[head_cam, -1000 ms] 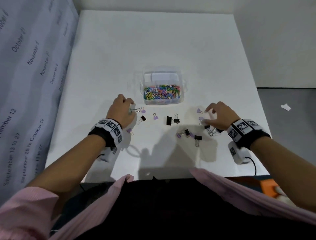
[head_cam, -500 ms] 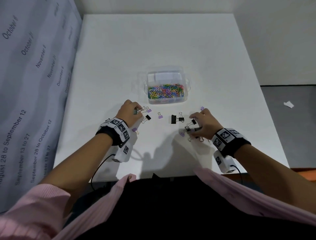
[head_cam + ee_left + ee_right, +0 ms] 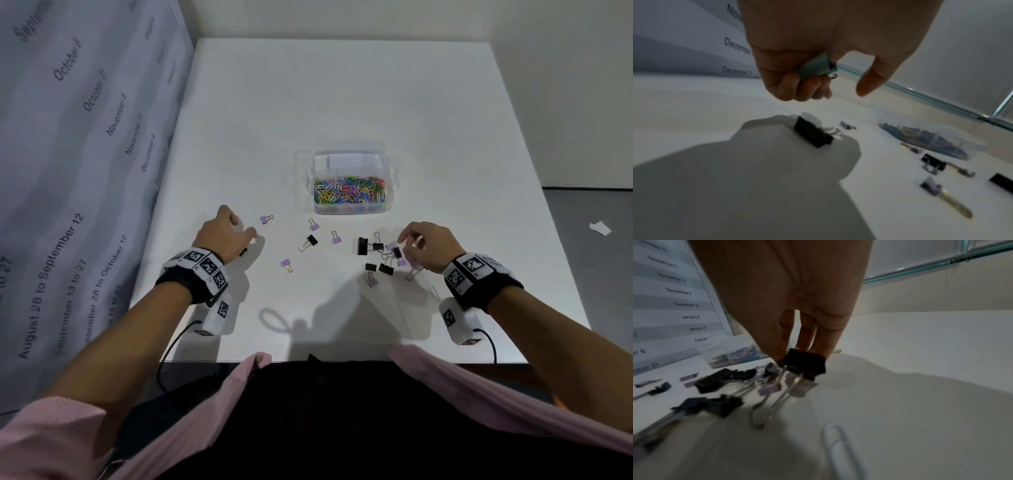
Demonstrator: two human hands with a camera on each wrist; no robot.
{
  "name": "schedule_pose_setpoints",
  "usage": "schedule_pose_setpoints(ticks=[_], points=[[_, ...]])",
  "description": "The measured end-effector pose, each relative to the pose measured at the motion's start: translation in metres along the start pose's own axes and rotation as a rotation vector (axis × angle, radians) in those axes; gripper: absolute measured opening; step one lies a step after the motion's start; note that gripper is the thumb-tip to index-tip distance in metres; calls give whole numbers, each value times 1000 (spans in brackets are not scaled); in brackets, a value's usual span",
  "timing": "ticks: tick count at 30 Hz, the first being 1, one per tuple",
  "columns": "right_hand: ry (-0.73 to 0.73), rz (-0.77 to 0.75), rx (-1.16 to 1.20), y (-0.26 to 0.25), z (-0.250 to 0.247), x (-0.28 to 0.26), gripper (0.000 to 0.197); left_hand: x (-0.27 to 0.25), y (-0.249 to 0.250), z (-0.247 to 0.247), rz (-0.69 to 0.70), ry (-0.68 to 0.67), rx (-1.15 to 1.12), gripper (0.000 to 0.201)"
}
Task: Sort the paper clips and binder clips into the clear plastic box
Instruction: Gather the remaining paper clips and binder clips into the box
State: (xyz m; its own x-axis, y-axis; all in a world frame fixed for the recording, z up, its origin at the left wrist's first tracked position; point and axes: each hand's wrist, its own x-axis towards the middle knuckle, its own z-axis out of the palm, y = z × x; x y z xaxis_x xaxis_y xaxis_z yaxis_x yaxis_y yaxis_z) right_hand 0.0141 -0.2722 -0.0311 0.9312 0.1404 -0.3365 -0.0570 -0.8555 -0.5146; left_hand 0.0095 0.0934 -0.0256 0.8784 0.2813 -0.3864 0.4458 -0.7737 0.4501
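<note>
The clear plastic box (image 3: 349, 161) stands mid-table with coloured paper clips (image 3: 349, 193) filling its near compartment; it also shows in the left wrist view (image 3: 920, 134). Black and purple binder clips (image 3: 363, 246) lie scattered in front of it. My left hand (image 3: 245, 234) is left of them, its fingers curled round a grey-green binder clip (image 3: 818, 68), above a black binder clip (image 3: 812, 134) on the table. My right hand (image 3: 411, 246) is over the right-hand pile and pinches a black binder clip (image 3: 804, 363) whose wire handles hang down to the table.
A white paper clip (image 3: 838, 451) lies on the white table (image 3: 342, 96) near my right wrist. A calendar sheet (image 3: 68, 171) hangs along the left edge. The table's right edge drops to a grey floor with a paper scrap (image 3: 600, 228).
My left hand has drawn back to the left, away from the loose clips. My right hand came left to the pile and now pinches a black binder clip there.
</note>
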Motion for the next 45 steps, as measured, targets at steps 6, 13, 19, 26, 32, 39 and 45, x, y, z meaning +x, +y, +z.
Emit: schedule_pose_setpoints(ticks=[6, 13, 19, 26, 32, 39, 45], points=[[-172, -14, -114, 9, -11, -13, 42, -6, -23, 7, -29, -141, 187, 67], [-209, -118, -245, 14, -4, -20, 42, -12, -14, 16, 75, -162, 141, 32], [-176, 8, -214, 9, -1, -12, 22, -16, 7, 18, 42, -145, 35, 31], [-165, 34, 15, -18, 12, -12, 11, -14, 29, 31, 222, -281, -162, 33], [-156, -82, -92, -32, 22, -4, 51, -15, 59, 46, 249, -231, -46, 15], [-163, -102, -89, -54, 24, 15, 51, -9, 69, 62, 294, -243, 82, 46], [-184, -161, -205, -55, 32, 27, 37, -11, 69, 68, 402, -260, 104, 20]])
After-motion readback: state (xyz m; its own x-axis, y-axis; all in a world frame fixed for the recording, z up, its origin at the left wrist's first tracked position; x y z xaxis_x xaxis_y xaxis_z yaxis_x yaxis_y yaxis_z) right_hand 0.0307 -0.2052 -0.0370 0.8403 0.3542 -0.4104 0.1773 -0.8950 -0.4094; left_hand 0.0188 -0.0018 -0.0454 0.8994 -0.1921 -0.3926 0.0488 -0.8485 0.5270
